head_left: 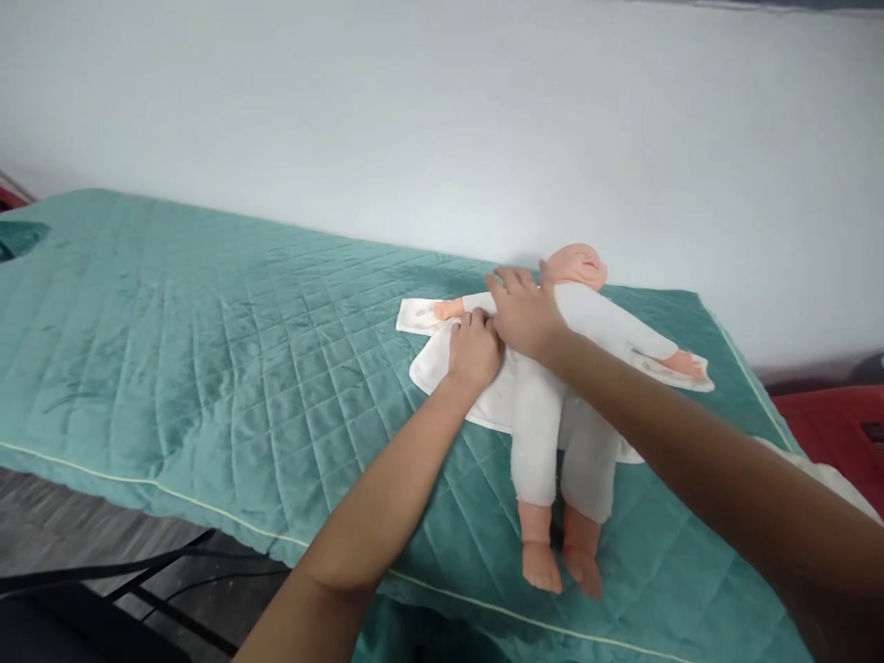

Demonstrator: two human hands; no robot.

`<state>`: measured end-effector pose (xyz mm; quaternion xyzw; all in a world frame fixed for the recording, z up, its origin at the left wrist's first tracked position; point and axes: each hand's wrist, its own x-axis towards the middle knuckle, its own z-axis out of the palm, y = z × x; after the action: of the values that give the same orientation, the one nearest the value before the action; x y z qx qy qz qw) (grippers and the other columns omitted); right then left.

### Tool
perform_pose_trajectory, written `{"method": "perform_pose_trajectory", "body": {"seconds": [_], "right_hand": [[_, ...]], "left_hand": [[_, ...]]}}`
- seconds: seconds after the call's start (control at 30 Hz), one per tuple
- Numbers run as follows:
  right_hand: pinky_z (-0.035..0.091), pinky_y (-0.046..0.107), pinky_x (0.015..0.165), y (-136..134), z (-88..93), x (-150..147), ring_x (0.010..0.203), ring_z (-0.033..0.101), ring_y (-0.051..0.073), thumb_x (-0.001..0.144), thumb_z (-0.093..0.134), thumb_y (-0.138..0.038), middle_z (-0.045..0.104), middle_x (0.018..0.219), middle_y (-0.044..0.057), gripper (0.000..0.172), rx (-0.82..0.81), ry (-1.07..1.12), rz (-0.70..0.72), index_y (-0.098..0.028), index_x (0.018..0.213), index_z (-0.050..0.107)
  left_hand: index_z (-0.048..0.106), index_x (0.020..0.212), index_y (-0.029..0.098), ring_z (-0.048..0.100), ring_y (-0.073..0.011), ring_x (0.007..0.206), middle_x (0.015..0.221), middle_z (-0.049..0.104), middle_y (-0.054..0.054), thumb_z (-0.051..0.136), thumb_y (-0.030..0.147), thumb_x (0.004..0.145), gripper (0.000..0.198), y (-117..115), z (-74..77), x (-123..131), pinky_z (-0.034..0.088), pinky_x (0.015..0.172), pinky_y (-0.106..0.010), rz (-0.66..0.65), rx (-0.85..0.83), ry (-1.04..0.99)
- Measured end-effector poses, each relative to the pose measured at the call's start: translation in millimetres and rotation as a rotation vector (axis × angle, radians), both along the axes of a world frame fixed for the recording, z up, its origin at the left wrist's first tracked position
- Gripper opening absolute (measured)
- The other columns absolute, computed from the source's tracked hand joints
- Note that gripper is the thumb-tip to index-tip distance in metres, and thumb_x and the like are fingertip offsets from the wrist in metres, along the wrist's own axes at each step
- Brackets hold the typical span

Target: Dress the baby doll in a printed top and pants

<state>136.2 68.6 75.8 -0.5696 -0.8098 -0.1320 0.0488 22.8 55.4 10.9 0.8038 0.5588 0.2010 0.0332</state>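
Observation:
A baby doll with a white cloth body lies on its back, head toward the wall and feet toward me. Under it a white baby shirt is spread out, with one sleeve to each side. My left hand is at the doll's left-hand side in view, its fingers bent down on the shirt just below the doll's arm; their tips are partly hidden. Over the doll's shoulder and upper chest lies my right hand, with fingers spread and the thumb near the chin.
A green quilted cover is spread over the table, which stands against a white wall. Red furniture is at the right edge. Black metal bars and a cable are below the front edge at left.

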Motion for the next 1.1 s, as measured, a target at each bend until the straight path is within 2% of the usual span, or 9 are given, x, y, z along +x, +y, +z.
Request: {"method": "perform_pose_trajectory", "body": {"seconds": [0.13,0.23,0.33,0.4,0.5,0.6,0.77,0.93,1.1], "right_hand": [[0.016,0.066,0.120,31,-18.2,-12,0.140,0.041,0.035,0.095,0.037,-0.012,0.056,0.141,0.019,0.043,-0.201,-0.085,-0.045,-0.011,0.133,0.057],[0.030,0.061,0.114,47,-18.4,-7,0.135,0.047,0.037,0.091,0.049,-0.018,0.057,0.140,0.021,0.040,-0.281,-0.064,-0.049,-0.010,0.129,0.057],[0.044,0.051,0.100,50,-9.3,3,0.117,0.060,0.036,0.090,0.051,-0.022,0.065,0.126,0.019,0.035,-0.313,-0.020,-0.044,-0.012,0.122,0.059],[0.047,0.046,0.091,47,-2.0,12,0.107,0.063,0.034,0.090,0.052,-0.026,0.068,0.120,0.017,0.032,-0.308,0.034,-0.058,-0.014,0.119,0.060],[0.047,0.039,0.083,40,5.7,26,0.102,0.065,0.031,0.089,0.056,-0.034,0.069,0.118,0.013,0.032,-0.311,0.118,-0.060,-0.019,0.116,0.061],[0.047,0.037,0.081,31,7.8,37,0.105,0.064,0.029,0.087,0.060,-0.046,0.069,0.121,0.008,0.037,-0.341,0.168,-0.043,-0.023,0.116,0.061],[0.046,0.041,0.088,16,4.8,42,0.115,0.061,0.032,0.095,0.044,-0.067,0.067,0.126,0.009,0.054,-0.364,0.170,-0.028,-0.024,0.121,0.062],[0.044,0.045,0.091,8,1.2,37,0.113,0.061,0.034,0.099,0.037,-0.066,0.067,0.124,0.014,0.057,-0.348,0.067,-0.057,-0.022,0.123,0.063],[0.043,0.045,0.092,4,-0.7,34,0.110,0.062,0.034,0.100,0.038,-0.062,0.068,0.119,0.014,0.055,-0.298,-0.017,-0.073,-0.019,0.120,0.066]], "left_hand": [[0.068,0.107,0.020,0.054,-0.0314,0.115,0.118,0.061,-0.014,0.046,0.027,0.100,0.024,6,-6.3,-7,0.048,0.087,-0.044,0.105,-0.009,0.026],[0.068,0.106,0.022,0.056,-0.0309,0.113,0.114,0.064,-0.013,0.047,0.027,0.100,0.022,11,-8.2,-13,0.047,0.084,-0.042,0.098,-0.025,-0.021],[0.066,0.099,0.021,0.061,-0.0261,0.103,0.107,0.068,-0.009,0.052,0.025,0.098,0.015,16,-10.8,-20,0.046,0.080,-0.036,0.098,-0.048,-0.217],[0.064,0.092,0.020,0.063,-0.0221,0.092,0.099,0.069,-0.007,0.054,0.024,0.097,0.012,20,-13.2,-24,0.045,0.076,-0.033,0.134,-0.064,-0.429],[0.059,0.086,0.020,0.061,-0.0176,0.078,0.083,0.067,-0.002,0.055,0.023,0.097,0.012,22,-16.0,-29,0.042,0.072,-0.029,0.174,-0.076,-0.756],[0.056,0.082,0.020,0.058,-0.0148,0.073,0.078,0.064,0.001,0.057,0.020,0.094,0.013,22,-15.6,-32,0.041,0.070,-0.026,0.209,-0.085,-0.953],[0.056,0.080,0.020,0.056,-0.0139,0.074,0.077,0.062,0.002,0.056,0.011,0.090,0.013,22,-13.7,-35,0.042,0.071,-0.024,0.204,-0.099,-1.123],[0.058,0.080,0.018,0.057,-0.0130,0.076,0.078,0.061,0.001,0.057,0.013,0.091,0.012,24,-14.4,-38,0.044,0.076,-0.025,0.251,-0.130,-1.342],[0.056,0.081,0.019,0.057,-0.0137,0.078,0.079,0.060,0.001,0.057,0.019,0.094,0.013,21,-11.9,-37,0.044,0.076,-0.025,0.286,-0.089,-1.290]]}}
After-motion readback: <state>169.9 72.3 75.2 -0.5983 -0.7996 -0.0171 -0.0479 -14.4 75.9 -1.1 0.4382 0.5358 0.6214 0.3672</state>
